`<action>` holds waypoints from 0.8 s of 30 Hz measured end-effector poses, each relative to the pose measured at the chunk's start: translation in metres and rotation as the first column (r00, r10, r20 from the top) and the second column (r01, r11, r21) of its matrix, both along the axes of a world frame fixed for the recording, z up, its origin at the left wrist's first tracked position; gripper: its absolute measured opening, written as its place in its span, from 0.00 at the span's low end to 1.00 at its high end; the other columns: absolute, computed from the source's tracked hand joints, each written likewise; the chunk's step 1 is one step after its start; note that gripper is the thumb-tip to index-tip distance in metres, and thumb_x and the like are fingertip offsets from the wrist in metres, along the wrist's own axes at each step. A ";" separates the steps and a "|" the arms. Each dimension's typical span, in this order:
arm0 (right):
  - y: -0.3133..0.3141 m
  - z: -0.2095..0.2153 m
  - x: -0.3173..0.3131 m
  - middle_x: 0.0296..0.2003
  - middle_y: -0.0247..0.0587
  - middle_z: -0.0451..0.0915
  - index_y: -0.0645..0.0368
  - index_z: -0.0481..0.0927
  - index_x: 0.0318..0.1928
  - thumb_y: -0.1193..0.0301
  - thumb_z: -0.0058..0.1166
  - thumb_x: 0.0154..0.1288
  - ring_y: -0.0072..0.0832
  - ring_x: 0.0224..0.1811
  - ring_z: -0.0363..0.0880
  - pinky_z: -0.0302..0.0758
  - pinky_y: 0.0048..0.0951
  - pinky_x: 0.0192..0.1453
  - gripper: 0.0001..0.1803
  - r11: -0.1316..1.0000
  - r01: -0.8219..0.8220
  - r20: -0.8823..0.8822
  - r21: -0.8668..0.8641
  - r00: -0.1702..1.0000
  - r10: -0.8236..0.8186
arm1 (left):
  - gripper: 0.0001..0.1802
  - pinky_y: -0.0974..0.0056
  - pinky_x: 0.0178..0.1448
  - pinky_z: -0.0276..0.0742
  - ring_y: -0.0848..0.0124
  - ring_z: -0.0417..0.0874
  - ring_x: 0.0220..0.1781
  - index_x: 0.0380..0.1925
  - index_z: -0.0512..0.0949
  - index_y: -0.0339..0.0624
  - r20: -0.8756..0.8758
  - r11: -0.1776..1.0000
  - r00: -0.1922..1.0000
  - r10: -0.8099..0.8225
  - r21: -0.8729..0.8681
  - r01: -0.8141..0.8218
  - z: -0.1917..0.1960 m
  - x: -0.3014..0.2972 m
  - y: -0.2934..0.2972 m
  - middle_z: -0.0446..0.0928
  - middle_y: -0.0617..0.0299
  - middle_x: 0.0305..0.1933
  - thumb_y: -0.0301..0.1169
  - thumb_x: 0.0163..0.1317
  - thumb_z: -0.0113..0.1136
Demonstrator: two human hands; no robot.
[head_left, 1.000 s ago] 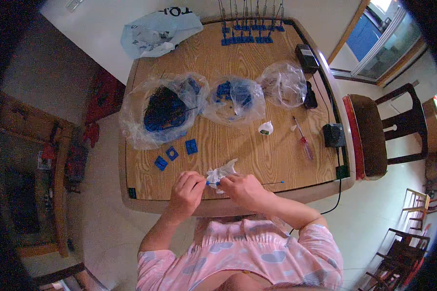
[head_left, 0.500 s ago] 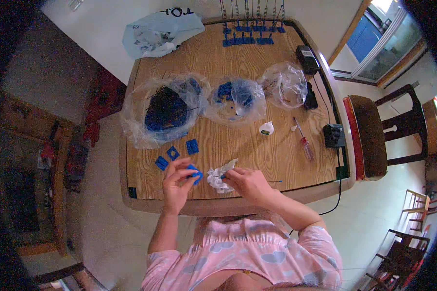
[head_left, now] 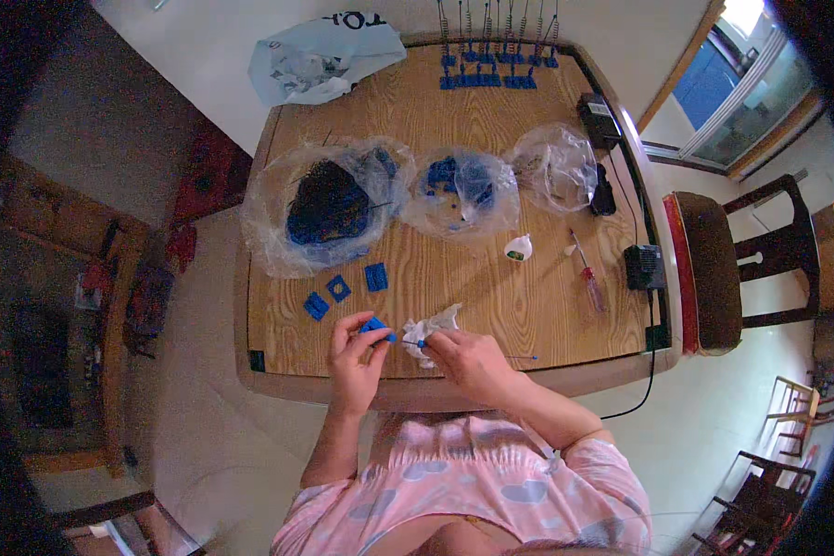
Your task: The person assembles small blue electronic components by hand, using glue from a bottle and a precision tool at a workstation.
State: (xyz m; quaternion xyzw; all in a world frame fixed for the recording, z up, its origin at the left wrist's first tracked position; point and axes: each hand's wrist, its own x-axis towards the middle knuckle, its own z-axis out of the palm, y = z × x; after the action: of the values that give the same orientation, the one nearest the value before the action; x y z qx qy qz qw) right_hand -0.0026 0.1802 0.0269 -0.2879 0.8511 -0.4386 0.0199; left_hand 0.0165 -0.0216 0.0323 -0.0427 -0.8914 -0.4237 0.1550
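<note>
My left hand pinches a blue plastic block between thumb and fingers, over the table's near edge. Facing it, my right hand is closed on a thin dark rod with a small blue piece near its tip. The tip points at the block, with a small gap visible between them. What looks like the rod's far end sticks out to the right beyond my hand. A crumpled white tissue lies just behind the fingertips of my right hand. Three loose blue plastic pieces lie beyond my left hand.
Clear plastic bags of dark and blue parts, blue pieces and small parts cross the table. A screwdriver, a small white container and black adapters lie rightward. Blue-based spring assemblies stand at the back.
My right hand has brought the rod's blue-fitted tip off the tissue and toward the left. The blue block in my left hand has turned toward the tip. The whole view has shifted slightly.
</note>
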 end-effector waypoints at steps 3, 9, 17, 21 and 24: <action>0.001 -0.003 -0.001 0.28 0.46 0.76 0.57 0.73 0.37 0.66 0.51 0.66 0.46 0.30 0.77 0.74 0.44 0.29 0.08 0.997 0.005 -0.061 0.073 0.998 0.000 | 0.15 0.62 0.50 0.76 0.62 0.78 0.49 0.36 0.82 0.43 -0.039 0.997 0.999 -0.018 -0.081 0.015 0.006 0.000 0.003 0.74 0.56 0.50 0.16 0.47 0.66; 0.001 0.001 -0.004 0.27 0.42 0.75 0.55 0.72 0.35 0.64 0.50 0.66 0.42 0.30 0.79 0.75 0.42 0.28 0.09 0.981 -0.001 -0.119 0.196 0.993 0.025 | 0.15 0.61 0.48 0.77 0.60 0.78 0.48 0.37 0.82 0.43 -0.086 0.979 0.995 -0.057 -0.200 0.039 0.008 0.002 0.004 0.75 0.56 0.49 0.16 0.47 0.65; 0.005 0.012 0.000 0.31 0.41 0.76 0.56 0.71 0.37 0.64 0.49 0.65 0.39 0.33 0.80 0.77 0.38 0.29 0.09 0.927 -0.016 -0.184 0.376 0.979 0.091 | 0.11 0.60 0.44 0.75 0.61 0.75 0.43 0.35 0.81 0.40 -0.084 0.857 0.978 -0.188 -0.500 0.122 0.020 -0.002 0.008 0.75 0.60 0.43 0.21 0.50 0.62; 0.006 0.012 0.000 0.31 0.41 0.76 0.57 0.71 0.37 0.65 0.49 0.63 0.38 0.36 0.80 0.77 0.38 0.31 0.09 0.921 -0.026 -0.230 0.388 0.965 0.124 | 0.10 0.61 0.42 0.75 0.62 0.74 0.41 0.35 0.80 0.38 -0.079 0.828 0.964 -0.255 -0.533 0.175 0.018 -0.002 0.007 0.73 0.61 0.40 0.22 0.50 0.59; 0.006 0.013 -0.001 0.31 0.41 0.76 0.57 0.72 0.37 0.65 0.49 0.63 0.38 0.36 0.80 0.77 0.39 0.32 0.09 0.910 -0.032 -0.212 0.413 0.969 0.130 | 0.10 0.62 0.42 0.75 0.62 0.73 0.40 0.34 0.79 0.37 -0.096 0.818 0.959 -0.265 -0.548 0.171 0.014 -0.002 0.008 0.73 0.61 0.38 0.21 0.49 0.58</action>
State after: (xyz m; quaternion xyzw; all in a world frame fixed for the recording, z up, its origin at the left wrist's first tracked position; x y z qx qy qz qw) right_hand -0.0041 0.1859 0.0397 -0.3622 0.9073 -0.2136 -0.0030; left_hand 0.0143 -0.0134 0.0462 -0.2218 -0.9467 -0.1683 0.1619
